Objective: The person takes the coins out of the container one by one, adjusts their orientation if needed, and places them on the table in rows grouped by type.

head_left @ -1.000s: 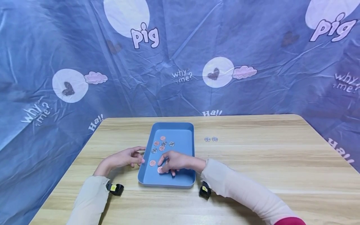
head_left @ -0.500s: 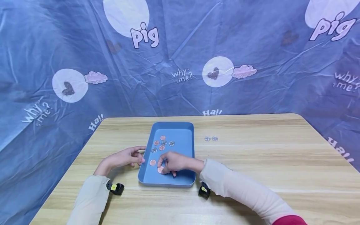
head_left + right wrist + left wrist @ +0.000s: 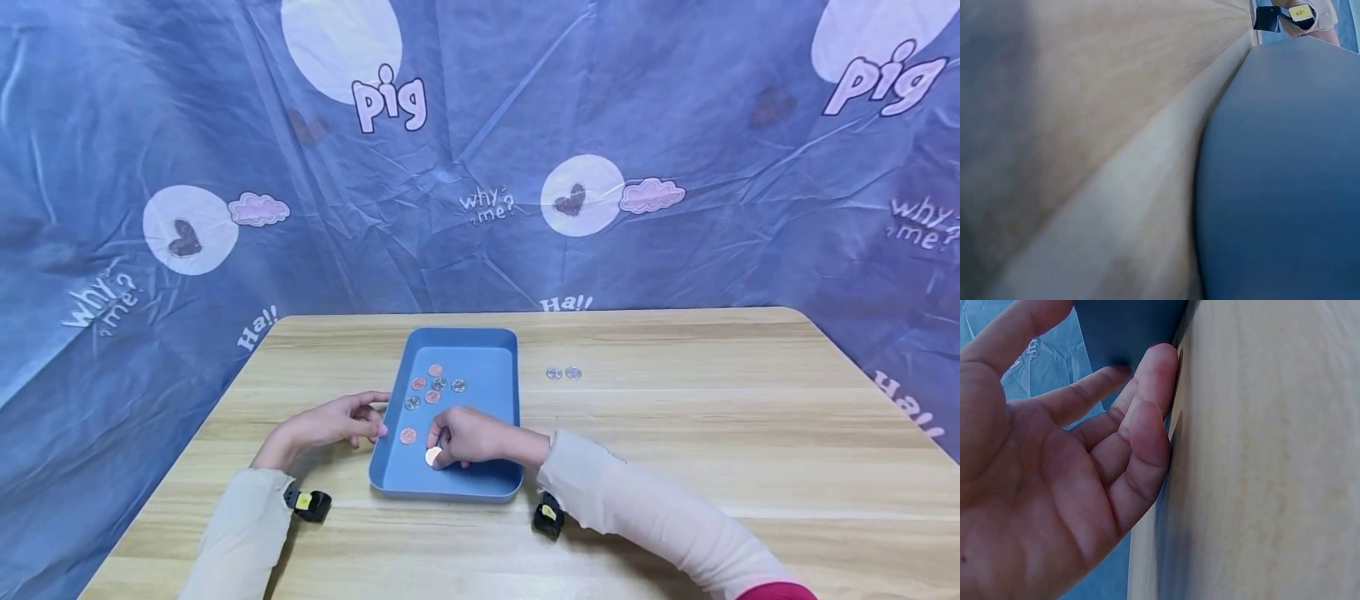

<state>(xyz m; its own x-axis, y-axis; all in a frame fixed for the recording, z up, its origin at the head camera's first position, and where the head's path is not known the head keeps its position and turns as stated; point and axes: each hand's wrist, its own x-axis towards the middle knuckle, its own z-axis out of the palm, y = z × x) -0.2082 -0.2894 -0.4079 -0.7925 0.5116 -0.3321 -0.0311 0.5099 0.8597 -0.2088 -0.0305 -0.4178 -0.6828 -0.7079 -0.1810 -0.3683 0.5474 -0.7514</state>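
A blue tray [image 3: 487, 367] stands on the table in the head view. My right hand [image 3: 472, 435] reaches over its near part, thumb and forefinger pinching a copper coin [image 3: 432, 456] that shines brightly. Just left of it lies another copper coin [image 3: 408, 436]. Farther back in the tray is a loose group of copper and silver coins, among them a silver coin [image 3: 459, 385]. My left hand [image 3: 330, 421] rests at the tray's left side, index finger and thumb against the wall. In the left wrist view, the left hand [image 3: 1054, 469] has loosely bent fingers. The right hand is hidden from the right wrist view.
Two silver coins, the left one [image 3: 553, 373] and the right one [image 3: 573, 372], lie on the wooden table [image 3: 712, 400] right of the tray. A blue patterned cloth [image 3: 480, 150] hangs behind the table. The tray's outer wall [image 3: 1285, 162] fills much of the right wrist view.
The right hand has shifted slightly right, its fingertips closer together on the copper coin, which has moved with them and now catches the light. The left hand and tray look the same.
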